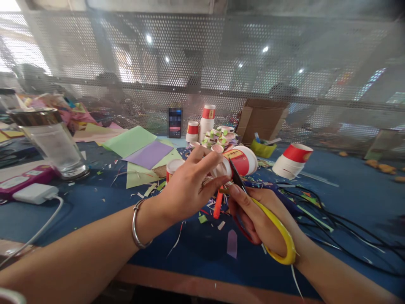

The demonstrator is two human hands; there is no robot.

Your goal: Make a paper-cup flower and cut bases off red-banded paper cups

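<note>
My left hand is closed around one end of a red and white paper cup, which is tipped on its side above the table. In my right hand are scissors with a dark blade and a large yellow handle loop around the hand. The blade lies against the cup beside my left fingertips; whether it is cutting I cannot tell. Behind my left hand stands another paper cup, partly hidden. An orange strip-like object lies below the hands among paper scraps.
Coloured paper sheets and a lidded glass of water stand to the left, near a white charger. At the back are a phone, stacked cups and a cardboard box. More cups and black cables are right.
</note>
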